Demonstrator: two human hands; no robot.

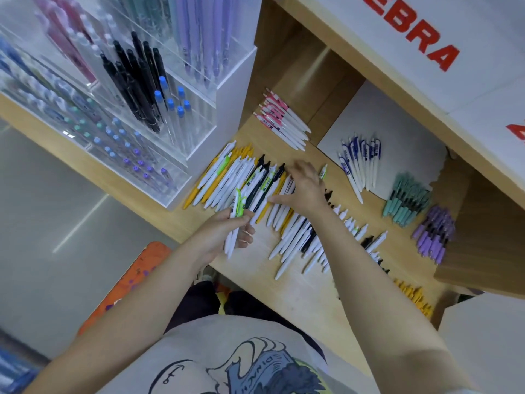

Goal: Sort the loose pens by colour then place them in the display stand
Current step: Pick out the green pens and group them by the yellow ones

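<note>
A heap of loose white pens (250,189) with yellow, black and green clips lies on the wooden shelf (298,291). My left hand (224,237) grips a small bunch of white pens with green clips (237,214) at the heap's near edge. Over the middle of the heap, my right hand (304,186) lies flat with spread fingers touching the pens. One green-clip pen (323,172) shows just past its fingers. The clear acrylic display stand (136,109) at the left holds black, blue, pink and lilac pens.
Sorted groups lie on the shelf: pink-clip pens (281,120) at the back, blue-clip pens (360,163), teal pens (406,200) and purple pens (434,234) at the right, yellow ones (414,297) near the front right. A white sign (426,38) overhangs the shelf.
</note>
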